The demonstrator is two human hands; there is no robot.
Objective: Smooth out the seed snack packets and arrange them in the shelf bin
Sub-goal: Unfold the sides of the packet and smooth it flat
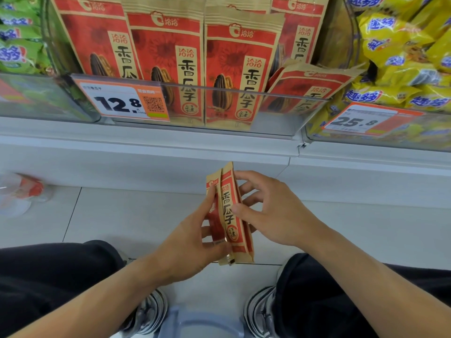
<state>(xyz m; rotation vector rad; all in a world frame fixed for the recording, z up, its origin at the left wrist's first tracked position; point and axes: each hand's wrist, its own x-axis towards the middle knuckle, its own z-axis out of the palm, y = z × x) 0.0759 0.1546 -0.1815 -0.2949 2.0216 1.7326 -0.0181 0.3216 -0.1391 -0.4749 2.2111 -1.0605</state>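
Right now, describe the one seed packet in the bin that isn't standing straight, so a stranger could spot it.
Find the clear shelf bin with the 12.8 price tag. Upright seed packets stand in rows inside. At the right end, the tilted packet leans leftward, lower than the rest, its top corner poking toward the yellow bags.

Both hands — left hand [192, 237], right hand [271, 213] — grip a seed packet [229, 215] below the shelf bin [275, 123].

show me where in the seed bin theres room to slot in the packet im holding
The only bare room in the clear bin is its front right corner, below the slumped packet and right of the upright packets. The left and middle are packed with upright rows. Both the left hand and right hand hold the folded packet.
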